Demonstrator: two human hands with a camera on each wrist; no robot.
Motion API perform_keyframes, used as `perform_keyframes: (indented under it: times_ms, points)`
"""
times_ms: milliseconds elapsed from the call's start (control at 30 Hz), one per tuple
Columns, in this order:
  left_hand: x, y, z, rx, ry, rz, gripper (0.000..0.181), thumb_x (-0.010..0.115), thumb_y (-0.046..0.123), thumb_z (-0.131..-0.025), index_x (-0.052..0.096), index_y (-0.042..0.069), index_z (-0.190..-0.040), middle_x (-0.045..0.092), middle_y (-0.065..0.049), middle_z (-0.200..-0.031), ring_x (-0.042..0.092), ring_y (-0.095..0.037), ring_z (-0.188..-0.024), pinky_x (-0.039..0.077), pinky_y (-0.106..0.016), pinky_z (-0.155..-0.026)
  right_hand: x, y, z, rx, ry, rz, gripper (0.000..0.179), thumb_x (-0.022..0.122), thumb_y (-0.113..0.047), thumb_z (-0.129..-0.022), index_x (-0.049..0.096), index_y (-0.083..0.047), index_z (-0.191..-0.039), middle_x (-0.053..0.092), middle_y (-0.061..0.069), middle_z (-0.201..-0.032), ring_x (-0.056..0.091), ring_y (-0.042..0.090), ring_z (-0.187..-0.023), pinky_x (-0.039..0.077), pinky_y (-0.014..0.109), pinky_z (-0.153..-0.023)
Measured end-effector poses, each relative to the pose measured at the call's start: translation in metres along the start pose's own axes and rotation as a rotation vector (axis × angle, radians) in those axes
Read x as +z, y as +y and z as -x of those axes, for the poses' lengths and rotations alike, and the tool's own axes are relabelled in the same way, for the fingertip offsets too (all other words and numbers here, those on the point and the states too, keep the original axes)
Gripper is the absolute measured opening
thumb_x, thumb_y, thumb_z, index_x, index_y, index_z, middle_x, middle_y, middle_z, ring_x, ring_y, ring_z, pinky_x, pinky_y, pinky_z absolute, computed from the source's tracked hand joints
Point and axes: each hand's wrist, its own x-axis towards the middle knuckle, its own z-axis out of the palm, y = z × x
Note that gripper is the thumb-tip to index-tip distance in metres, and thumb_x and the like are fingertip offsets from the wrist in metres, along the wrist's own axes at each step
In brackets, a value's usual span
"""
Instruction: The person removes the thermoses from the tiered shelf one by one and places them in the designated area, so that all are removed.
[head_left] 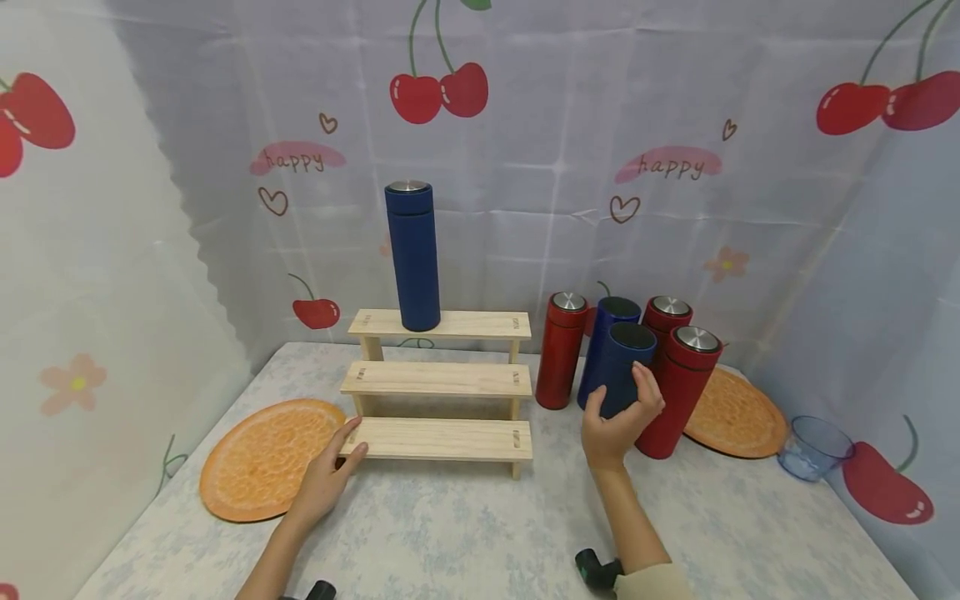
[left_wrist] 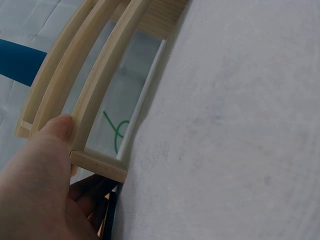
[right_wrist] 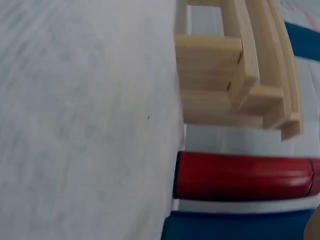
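Observation:
A three-step wooden display stand (head_left: 442, 437) stands mid-table, and a blue thermos (head_left: 412, 258) is upright on its top step. My left hand (head_left: 324, 483) grips the left end of the lowest step, the thumb (left_wrist: 61, 126) in front of the other fingers in the left wrist view. At the right, my right hand (head_left: 621, 425) is at the front blue thermos (head_left: 628, 367), thumb and fingers spread on either side. Whether they touch it cannot be told. Another blue thermos (head_left: 600, 342) and red thermoses (head_left: 564, 350) stand around it.
An orange round placemat (head_left: 262, 458) lies left of the stand, and a similar placemat (head_left: 738, 412) lies behind the red thermoses. A clear blue cup (head_left: 813, 448) stands at the right table edge. Cherry-print cloth hangs behind and at both sides.

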Motion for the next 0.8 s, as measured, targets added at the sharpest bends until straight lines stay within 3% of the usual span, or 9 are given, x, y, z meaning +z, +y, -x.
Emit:
perform_keyframes:
  times_ms: [133, 333, 567, 800]
  points:
    - [0.0, 0.0, -0.001, -0.002, 0.002, -0.003, 0.058, 0.046, 0.052, -0.092, 0.03, 0.031, -0.144, 0.032, -0.016, -0.145, 0.034, -0.046, -0.125, 0.029, -0.066, -0.092, 0.019, -0.02, 0.005, -0.06, -0.029, -0.117, 0.041, 0.054, 0.008, -0.071, 0.048, 0.006, -0.112, 0.052, 0.022, -0.112, 0.045, 0.033, -0.106, 0.031, 0.038, -0.093]
    - [0.0, -0.002, -0.001, 0.006, 0.004, -0.012, 0.057, 0.046, 0.051, -0.092, 0.03, 0.031, -0.144, 0.034, -0.017, -0.144, 0.037, -0.046, -0.123, 0.031, -0.065, -0.091, 0.052, -0.042, 0.023, -0.019, -0.176, -0.275, 0.045, 0.055, 0.019, -0.066, 0.051, 0.008, -0.11, 0.055, 0.022, -0.108, 0.047, 0.033, -0.1, 0.035, 0.034, -0.09]
    - [0.0, -0.002, 0.0, 0.002, 0.015, -0.022, 0.057, 0.046, 0.052, -0.092, 0.031, 0.031, -0.144, 0.035, -0.019, -0.143, 0.04, -0.047, -0.12, 0.033, -0.064, -0.09, 0.093, -0.07, 0.031, 0.009, -0.326, -0.272, 0.034, 0.05, 0.012, -0.072, 0.056, 0.002, -0.105, 0.057, 0.012, -0.103, 0.049, 0.027, -0.094, 0.039, 0.036, -0.082]
    - [0.001, -0.002, 0.0, 0.01, 0.009, -0.012, 0.057, 0.047, 0.051, -0.093, 0.031, 0.031, -0.144, 0.034, -0.019, -0.143, 0.039, -0.047, -0.121, 0.032, -0.065, -0.09, 0.127, -0.088, 0.026, 0.079, -0.473, -0.278, 0.033, 0.053, 0.01, -0.076, 0.056, -0.003, -0.106, 0.053, 0.009, -0.106, 0.047, 0.023, -0.097, 0.042, 0.037, -0.079]
